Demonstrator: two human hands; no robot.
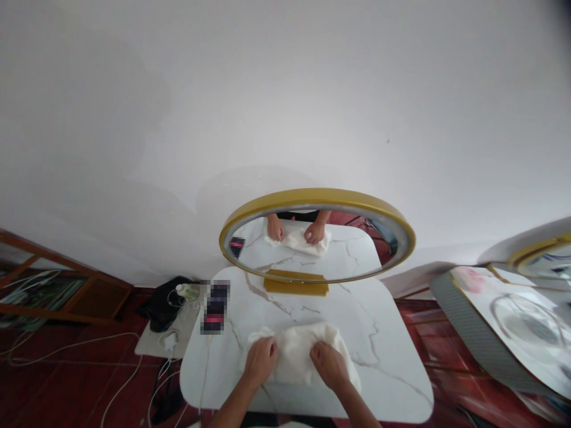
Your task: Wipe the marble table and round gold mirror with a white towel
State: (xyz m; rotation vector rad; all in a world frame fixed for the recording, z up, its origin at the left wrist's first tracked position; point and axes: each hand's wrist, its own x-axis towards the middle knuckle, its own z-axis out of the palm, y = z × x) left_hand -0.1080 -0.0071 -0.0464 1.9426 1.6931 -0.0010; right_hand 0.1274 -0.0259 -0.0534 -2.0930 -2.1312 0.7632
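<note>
A white cloth lies spread in a rumpled strip near the front of the white marble-patterned table. My left hand is closed on the cloth's left part, its fingers curled in. Toward the other end, my right hand grips the same cloth with bent fingers. Between the two hands the cloth lies fairly flat. Behind it stands a round mirror with a gold frame on a gold base; both hands and the cloth show in its glass.
A pixelated dark object lies at the table's left edge, with a cable below it. On the left, a small stand holds a black bag and a white charger. Cables trail over the red floor. Another table with a gold-framed mirror stands right.
</note>
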